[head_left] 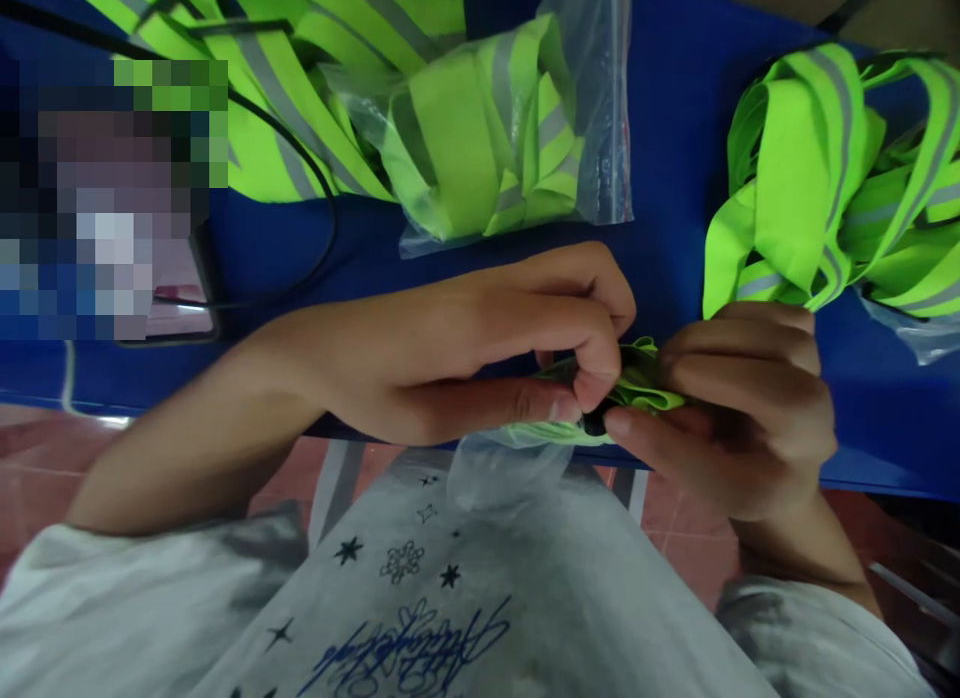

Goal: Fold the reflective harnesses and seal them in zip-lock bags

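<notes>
Close to the table's front edge my left hand [480, 328] and my right hand [750, 398] meet over a bunched neon-yellow reflective strap [664, 400]. Thumb and forefinger of the left pinch a small black piece [596, 418], perhaps a buckle, on the strap. My right fingers are closed around the strap's folds, with the thumb at the same black piece. Beneath the hands a clear plastic bag [510, 468] hangs over the edge, with more yellow strap showing inside it. Part of the strap is hidden behind my fingers.
Beyond my hands lies a zip bag [607, 128] holding a folded strap [457, 148]. Loose reflective straps [277, 108] lie at the back left, and another pile [795, 178] at the right. A black cable [330, 213] crosses near a phone-like device [184, 288] on the blue table [675, 38].
</notes>
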`<state>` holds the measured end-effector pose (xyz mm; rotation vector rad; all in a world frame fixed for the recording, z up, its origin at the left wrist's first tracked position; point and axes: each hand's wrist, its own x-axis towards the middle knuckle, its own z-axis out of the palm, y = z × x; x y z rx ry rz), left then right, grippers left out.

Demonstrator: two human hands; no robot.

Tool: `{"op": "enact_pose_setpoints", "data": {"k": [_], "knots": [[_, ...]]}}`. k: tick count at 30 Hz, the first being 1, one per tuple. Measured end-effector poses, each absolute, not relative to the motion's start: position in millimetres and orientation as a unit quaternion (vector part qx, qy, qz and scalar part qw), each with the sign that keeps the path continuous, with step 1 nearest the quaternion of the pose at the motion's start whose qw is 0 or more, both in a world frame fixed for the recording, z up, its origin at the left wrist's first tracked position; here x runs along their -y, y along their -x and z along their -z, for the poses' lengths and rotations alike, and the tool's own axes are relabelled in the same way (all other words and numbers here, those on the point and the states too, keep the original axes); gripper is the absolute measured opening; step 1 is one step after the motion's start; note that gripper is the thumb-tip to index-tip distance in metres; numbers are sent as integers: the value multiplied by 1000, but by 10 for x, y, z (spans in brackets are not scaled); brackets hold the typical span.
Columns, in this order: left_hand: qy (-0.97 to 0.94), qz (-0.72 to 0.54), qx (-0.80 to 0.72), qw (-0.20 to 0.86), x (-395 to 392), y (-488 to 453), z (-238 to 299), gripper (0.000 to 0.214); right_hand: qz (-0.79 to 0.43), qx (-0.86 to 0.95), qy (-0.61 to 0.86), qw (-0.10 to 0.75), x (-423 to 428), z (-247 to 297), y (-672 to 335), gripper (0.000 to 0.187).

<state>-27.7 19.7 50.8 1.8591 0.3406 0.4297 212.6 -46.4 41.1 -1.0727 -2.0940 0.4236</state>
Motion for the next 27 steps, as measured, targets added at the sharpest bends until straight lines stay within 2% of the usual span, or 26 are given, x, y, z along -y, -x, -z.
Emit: {"op": "enact_pose_setpoints", "data": {"k": [3,5,8,10,15,20,25,27], "knots": [[-796,-203,-144,551,-185,260,-475,5,-121,810,395,416,450,-395,-2078,23],[-794,-207,-149,552,-184,252,-460,7,-136,809,421,388,454,-392,-2074,26],[-784,-199,-148,569,-196,259,-445,11,-183,796,469,336,475,-413,-2079,51],[-783,-193,-139,575,-205,273,-434,13,-204,786,485,324,484,-432,-2075,57],[-770,-202,-144,588,-216,268,-402,5,-192,787,482,335,471,-451,-2047,54],[-746,-192,-188,610,-249,244,-359,6,-130,813,440,357,442,-394,-2076,23],[-748,-204,-181,605,-248,279,-368,5,-98,847,383,355,327,-216,-2239,5],[-739,-216,-211,602,-204,265,-367,12,-87,860,365,346,279,-149,-2299,15]]}}
